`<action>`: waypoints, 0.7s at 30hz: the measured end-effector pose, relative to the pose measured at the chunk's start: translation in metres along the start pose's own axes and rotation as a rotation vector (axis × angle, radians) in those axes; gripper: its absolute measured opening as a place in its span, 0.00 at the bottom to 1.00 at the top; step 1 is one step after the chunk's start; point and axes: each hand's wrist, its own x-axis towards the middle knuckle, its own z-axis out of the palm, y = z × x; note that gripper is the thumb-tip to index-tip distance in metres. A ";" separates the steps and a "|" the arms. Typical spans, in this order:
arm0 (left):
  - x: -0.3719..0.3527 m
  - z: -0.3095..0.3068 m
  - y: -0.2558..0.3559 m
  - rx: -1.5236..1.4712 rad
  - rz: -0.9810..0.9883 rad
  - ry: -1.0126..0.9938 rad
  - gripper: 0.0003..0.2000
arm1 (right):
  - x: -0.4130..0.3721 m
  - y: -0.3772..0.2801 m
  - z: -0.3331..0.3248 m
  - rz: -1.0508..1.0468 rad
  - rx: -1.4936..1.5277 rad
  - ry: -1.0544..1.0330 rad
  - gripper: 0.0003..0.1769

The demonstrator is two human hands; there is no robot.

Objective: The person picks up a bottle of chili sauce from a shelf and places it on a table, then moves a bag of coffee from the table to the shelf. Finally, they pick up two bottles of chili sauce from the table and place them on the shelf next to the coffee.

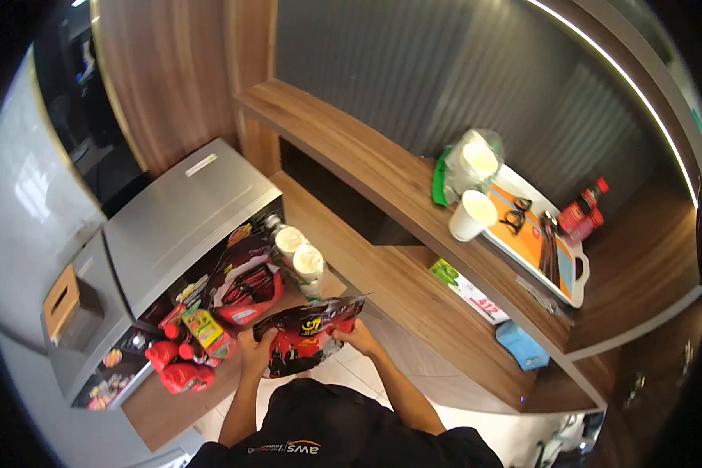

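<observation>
Red coffee pouch held at both ends, left hand and right hand each closed on an edge.
Left of the hands, red bottles crowd close; just beyond the right hand stand two lidded cups, which a swinging pouch could well topple.

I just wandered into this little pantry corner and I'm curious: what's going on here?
A person stands at a wooden counter holding a red G7 bag in both hands. The left hand grips one end and the right hand the other. Next to the bag are more red packets, red bottles and stacked lidded cups, beside a grey appliance. On the shelf above are white paper cups and a tray.
</observation>
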 end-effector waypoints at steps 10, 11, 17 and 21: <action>0.037 0.052 0.054 -0.617 -0.102 -0.242 0.07 | -0.071 -0.050 0.015 -0.278 0.253 0.634 0.14; 0.036 0.060 0.062 -0.690 -0.164 -0.235 0.08 | -0.079 -0.057 0.014 -0.253 0.235 0.702 0.14; 0.047 0.099 0.062 -0.674 -0.106 -0.490 0.09 | -0.126 -0.089 0.030 -0.191 0.309 1.033 0.11; 0.046 0.125 0.072 -0.688 -0.123 -0.706 0.09 | -0.147 -0.072 0.039 -0.268 0.338 1.277 0.11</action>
